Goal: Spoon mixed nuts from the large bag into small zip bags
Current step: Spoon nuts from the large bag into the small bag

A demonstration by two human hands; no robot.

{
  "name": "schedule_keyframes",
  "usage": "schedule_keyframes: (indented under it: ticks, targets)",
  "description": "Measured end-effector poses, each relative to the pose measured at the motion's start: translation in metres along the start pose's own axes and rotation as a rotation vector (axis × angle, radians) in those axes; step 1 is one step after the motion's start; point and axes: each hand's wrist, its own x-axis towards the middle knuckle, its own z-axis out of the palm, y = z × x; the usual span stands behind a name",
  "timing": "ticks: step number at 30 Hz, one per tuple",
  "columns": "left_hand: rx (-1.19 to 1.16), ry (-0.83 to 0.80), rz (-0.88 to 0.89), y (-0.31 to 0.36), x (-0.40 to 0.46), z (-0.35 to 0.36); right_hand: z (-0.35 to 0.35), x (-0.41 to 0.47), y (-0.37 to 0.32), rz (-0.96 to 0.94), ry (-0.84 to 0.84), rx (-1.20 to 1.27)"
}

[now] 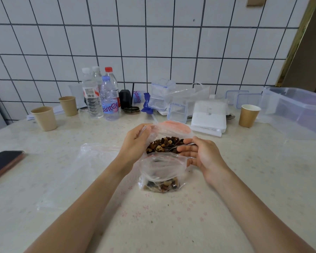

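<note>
Small zip bag [161,172] upright (mouth up), large bag [169,133] behind

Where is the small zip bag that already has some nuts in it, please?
In the head view, the small zip bag stands near the table's centre, just in front of the large bag, between both hands.

open tabletop [171,225] near, bottles [100,95], cups [45,118] behind

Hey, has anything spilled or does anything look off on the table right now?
No spill stands out. A few dark specks lie on the table near the small zip bag, too small to identify. One water bottle lies on its side by the wall.
</note>
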Motion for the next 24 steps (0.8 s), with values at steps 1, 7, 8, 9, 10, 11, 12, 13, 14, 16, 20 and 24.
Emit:
schedule_keyframes:
  ticks: [1,7,8,9,10,11,12,13,14,16,20,24]
  targets:
    - [-0.002,-0.008,-0.005,0.000,0.000,0.000,0.000,0.000,0.000,0.009,-0.006,0.002]
    - [0.000,-0.018,0.008,0.002,-0.002,-0.001,0.000,-0.001,-0.002,0.029,-0.006,0.023]
    - [-0.009,-0.010,0.014,0.001,-0.001,-0.002,-0.001,0.000,-0.002,0.029,0.002,0.031]
    - [-0.018,-0.004,0.016,0.000,-0.001,-0.003,-0.001,0.000,-0.003,0.028,0.009,0.043]
    - [-0.024,-0.001,0.015,-0.001,-0.001,-0.004,-0.002,0.000,-0.004,0.027,0.014,0.056]
    - [-0.027,0.002,0.014,-0.002,-0.001,-0.004,-0.002,0.000,-0.004,0.024,0.017,0.067]
    - [-0.027,0.003,0.014,-0.002,-0.001,-0.004,-0.002,0.000,-0.005,0.019,0.019,0.074]
    - [-0.023,0.002,0.010,-0.002,-0.001,-0.005,-0.002,0.000,-0.005,0.013,0.019,0.082]
    - [-0.017,0.000,0.001,-0.002,0.000,-0.006,-0.002,0.000,-0.006,0.006,0.018,0.091]
    - [0.006,0.006,-0.017,-0.001,0.001,-0.009,-0.003,-0.002,-0.009,-0.018,0.018,0.101]
    - [0.105,0.012,0.028,0.002,0.001,-0.020,-0.007,-0.005,-0.019,-0.087,0.021,0.122]
    - [0.315,0.047,0.159,0.014,-0.003,-0.030,-0.014,-0.009,-0.030,-0.143,-0.001,0.159]
